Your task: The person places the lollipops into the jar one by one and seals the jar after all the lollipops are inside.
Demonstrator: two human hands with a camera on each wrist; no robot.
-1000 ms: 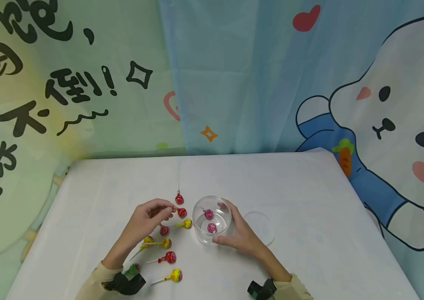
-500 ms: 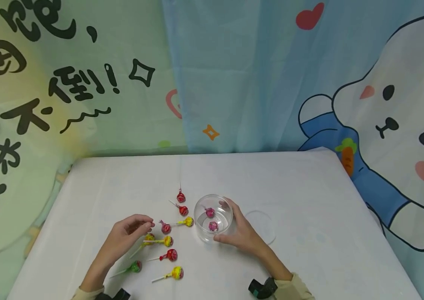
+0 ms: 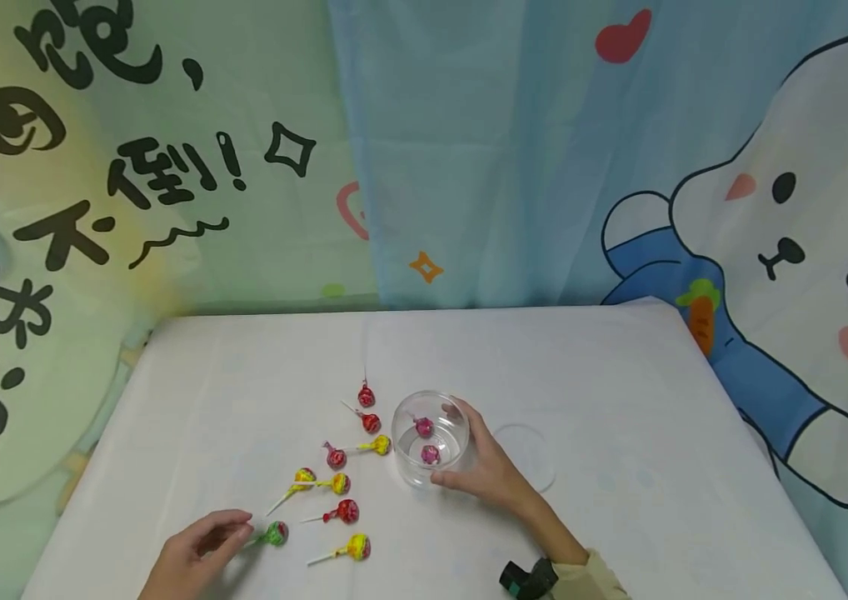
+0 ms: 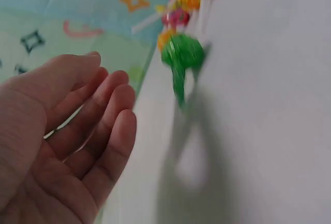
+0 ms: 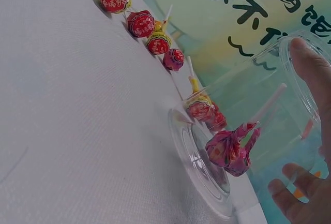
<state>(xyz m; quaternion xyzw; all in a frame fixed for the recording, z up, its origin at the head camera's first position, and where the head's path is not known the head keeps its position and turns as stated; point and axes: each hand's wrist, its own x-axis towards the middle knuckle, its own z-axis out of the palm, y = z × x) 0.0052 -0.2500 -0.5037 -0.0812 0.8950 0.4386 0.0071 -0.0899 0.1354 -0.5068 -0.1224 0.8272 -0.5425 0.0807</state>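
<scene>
A clear jar (image 3: pixel 415 475) stands on the table, and my right hand (image 3: pixel 480 462) grips it from the right with thumb and fingers spread round its wall. Inside lie pink-wrapped lollipops (image 3: pixel 424 427), one of them large in the right wrist view (image 5: pixel 230 149). At the front left, my left hand (image 3: pixel 202 550) is beside the stick end of a green lollipop (image 3: pixel 274 534). In the left wrist view the fingers of that hand curve loosely with nothing between them, and the green lollipop (image 4: pixel 182 50) lies just beyond the fingertips.
Several red and yellow lollipops, such as a yellow one (image 3: pixel 357 547) and a red one (image 3: pixel 346 511), lie in a loose column left of the jar. A clear round lid (image 3: pixel 551 467) lies flat to its right. A printed curtain (image 3: pixel 469 167) hangs behind the table (image 3: pixel 619 417).
My left hand has moved from the red lollipop near the jar back and down-left to the green one, leaving the red one on the table. The right hand keeps holding the jar in place.
</scene>
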